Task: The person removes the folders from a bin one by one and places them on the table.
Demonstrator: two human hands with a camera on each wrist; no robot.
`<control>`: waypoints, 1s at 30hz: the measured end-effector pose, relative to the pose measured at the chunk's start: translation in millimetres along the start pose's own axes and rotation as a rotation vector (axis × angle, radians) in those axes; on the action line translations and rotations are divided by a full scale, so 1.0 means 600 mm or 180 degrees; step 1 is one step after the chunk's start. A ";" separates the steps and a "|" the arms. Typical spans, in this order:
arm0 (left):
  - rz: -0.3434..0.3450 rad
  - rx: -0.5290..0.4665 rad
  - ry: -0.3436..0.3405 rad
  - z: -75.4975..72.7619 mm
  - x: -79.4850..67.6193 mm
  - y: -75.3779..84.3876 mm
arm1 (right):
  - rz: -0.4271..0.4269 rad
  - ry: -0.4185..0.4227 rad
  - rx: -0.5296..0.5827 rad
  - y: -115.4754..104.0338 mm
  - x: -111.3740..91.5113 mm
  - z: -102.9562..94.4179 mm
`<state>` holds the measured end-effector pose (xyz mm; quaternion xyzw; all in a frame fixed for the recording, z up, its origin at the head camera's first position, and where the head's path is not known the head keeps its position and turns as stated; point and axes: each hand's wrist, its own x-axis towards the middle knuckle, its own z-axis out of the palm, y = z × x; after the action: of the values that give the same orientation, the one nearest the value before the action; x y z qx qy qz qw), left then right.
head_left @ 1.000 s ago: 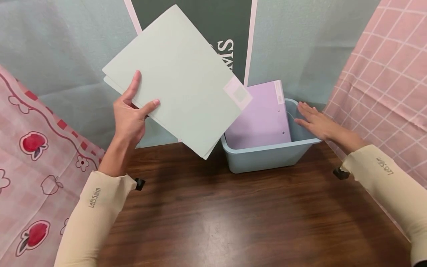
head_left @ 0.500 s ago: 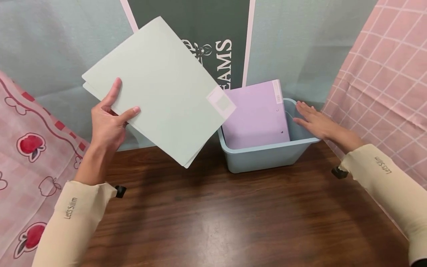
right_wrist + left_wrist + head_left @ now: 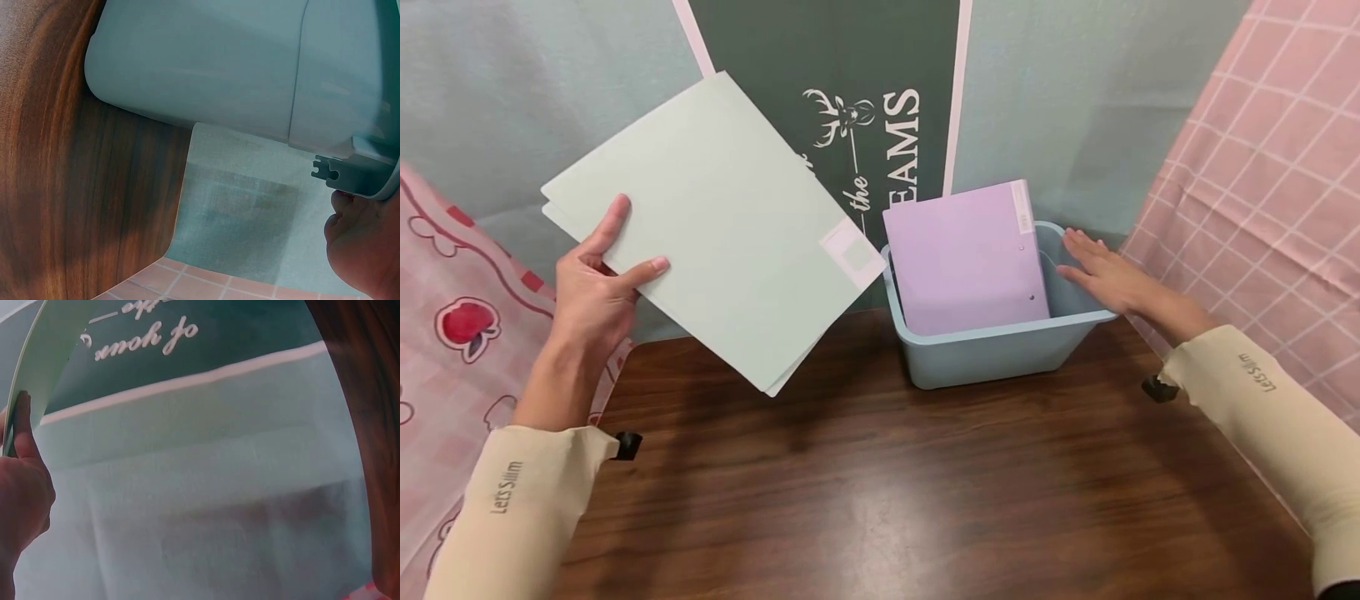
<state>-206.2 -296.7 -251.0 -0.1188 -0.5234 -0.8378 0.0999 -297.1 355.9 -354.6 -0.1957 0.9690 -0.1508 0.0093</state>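
Over table (image 3: 880, 500), our left hand (image 3: 593, 302) pinched pale folder (image 3: 722, 237); one-edge grip risked its twisting loose. Our right hand (image 3: 1108, 277), fingers straight, apparently touched blue bin (image 3: 1000, 358).

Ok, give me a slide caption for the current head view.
Left hand gripping a rectangular pale green folder; right hand at an oblong light blue plastic bin containing a rectangular lilac folder.

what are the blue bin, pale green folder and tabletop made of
Blue bin: probably molded plastic, smooth and satiny, with rounded corners and rim.
Pale green folder: plastic or coated card, unclear which; thin, smooth, matte covers.
Tabletop: wood or printed laminate, slightly glossy, showing dark grain and soft glare.
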 end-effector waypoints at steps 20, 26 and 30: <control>-0.0755 0.0419 -0.0333 -0.103 -0.012 -0.001 | 0.0005 -0.0008 -0.0033 0.008 -0.005 -0.001; -0.0931 0.0699 -0.0359 -0.130 -0.010 0.001 | 0.0012 0.0000 -0.0040 0.010 -0.004 -0.001; -0.1098 0.1326 -0.0321 -0.152 -0.010 0.006 | -0.0009 0.0021 -0.0032 0.010 -0.004 0.000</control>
<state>-208.2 -379.9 -288.5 -0.0464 -0.7013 -0.7098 -0.0481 -297.1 362.4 -356.2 -0.1966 0.9694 -0.1466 0.0049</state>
